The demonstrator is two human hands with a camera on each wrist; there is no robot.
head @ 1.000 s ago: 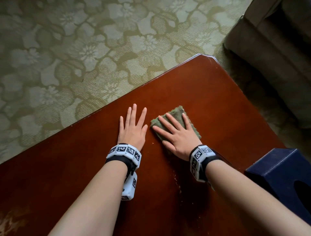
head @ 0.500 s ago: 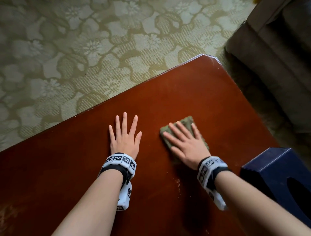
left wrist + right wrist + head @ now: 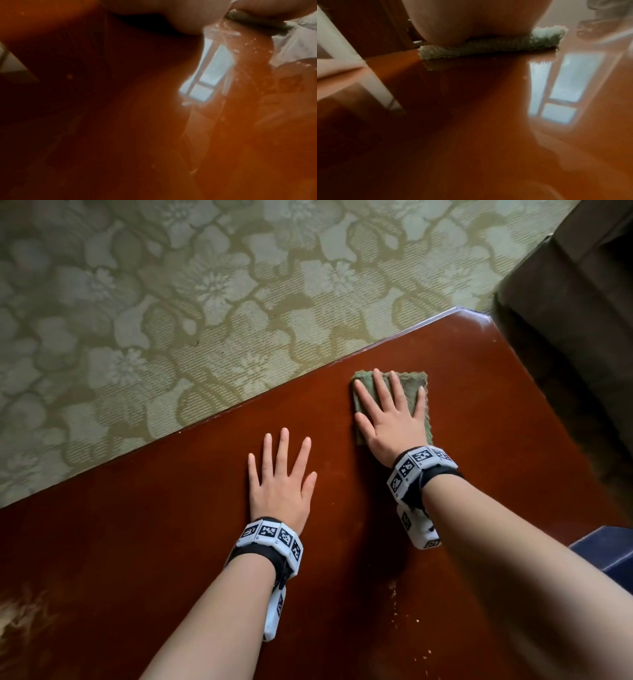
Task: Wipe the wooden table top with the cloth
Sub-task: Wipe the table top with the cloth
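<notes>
A folded green cloth point(image 3: 412, 383) lies on the glossy red-brown wooden table top point(image 3: 171, 525), a short way in from its far edge. My right hand point(image 3: 388, 409) presses flat on the cloth with straight, spread fingers and covers most of it. In the right wrist view the heel of that hand sits on the cloth point(image 3: 488, 45), whose near edge touches the wood point(image 3: 471, 121). My left hand point(image 3: 281, 474) rests flat on the bare wood, to the left of the cloth and nearer to me. In the left wrist view the cloth's edge point(image 3: 254, 23) shows at the top right.
A dark blue box point(image 3: 606, 553) stands at the table's right edge. Pale crumbs point(image 3: 394, 601) and a worn patch point(image 3: 20, 618) mark the near part of the top. A floral carpet point(image 3: 171, 302) lies beyond the far edge, with a brown sofa point(image 3: 582, 302) at the right.
My right hand has slid the cloth away from me toward the far edge and turned it squarer. My left hand has stayed flat on the wood.
</notes>
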